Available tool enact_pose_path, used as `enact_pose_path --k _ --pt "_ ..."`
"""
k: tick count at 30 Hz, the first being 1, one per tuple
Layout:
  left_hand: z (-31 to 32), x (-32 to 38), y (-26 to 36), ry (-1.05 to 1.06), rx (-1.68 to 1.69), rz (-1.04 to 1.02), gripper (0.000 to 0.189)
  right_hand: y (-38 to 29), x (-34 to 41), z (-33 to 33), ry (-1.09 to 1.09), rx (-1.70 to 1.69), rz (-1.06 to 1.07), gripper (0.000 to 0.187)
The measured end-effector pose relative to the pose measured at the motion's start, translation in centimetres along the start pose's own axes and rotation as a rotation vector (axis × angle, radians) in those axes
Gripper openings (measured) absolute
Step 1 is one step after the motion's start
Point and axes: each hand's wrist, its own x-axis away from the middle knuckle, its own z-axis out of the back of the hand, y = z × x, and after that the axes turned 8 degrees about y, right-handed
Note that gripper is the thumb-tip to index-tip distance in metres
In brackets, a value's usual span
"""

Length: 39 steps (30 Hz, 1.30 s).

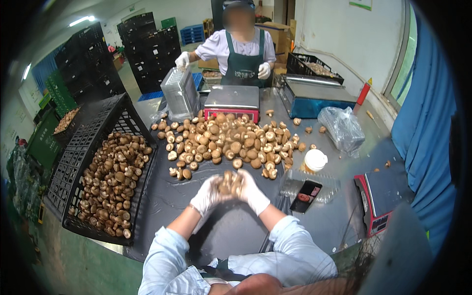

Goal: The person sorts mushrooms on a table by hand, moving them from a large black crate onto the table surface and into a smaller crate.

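Observation:
Between my left hand and my right hand, both in white gloves, a small cluster of brown-capped mushrooms is cupped. My hands are raised over the dark plastic sheet on the table. Just beyond them spreads a large loose pile of mushrooms, some with pale stems turned up. To my left a black plastic crate lies tipped on its side, and many more mushrooms fill its open side. The fingertips are partly hidden by the mushrooms.
Across the table stands a co-worker, one gloved hand on stacked clear plastic trays. A red scale sits behind the pile. At right are a white-lidded cup, a phone on clear clamshells, a bagged stack and another scale.

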Motion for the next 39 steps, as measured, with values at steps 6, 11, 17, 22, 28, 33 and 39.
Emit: enact_pose_path --k 6,11,17,22,28,33,39 --pt "-5.9 -3.8 9.5 0.17 0.014 -0.308 0.081 -7.7 -2.6 -14.8 0.15 0.12 0.556 0.066" --pt "1.1 1.7 4.5 0.369 -0.459 -0.422 0.077 -8.4 -2.6 -12.2 0.189 0.072 0.557 0.081" --pt "18.8 11.5 -5.2 0.707 -0.86 -0.697 0.053 -2.5 -1.3 0.9 0.26 0.768 0.532 0.06" --pt "18.4 21.1 -8.9 0.98 -0.748 -0.973 0.043 1.9 -0.6 4.4 0.35 1.069 0.504 0.04" --pt "19.3 22.8 -11.3 1.199 -1.135 -1.143 0.045 7.6 -7.1 0.3 -0.002 1.755 0.755 0.022" --pt "18.7 22.5 -12.6 1.279 -1.214 -1.206 0.043 11.9 -14.5 -7.3 -0.172 2.218 1.282 0.017" --pt "18.2 22.2 -12.2 1.253 -1.158 -1.23 0.039 8.4 -22.2 -6.9 -0.043 2.894 1.372 0.022"
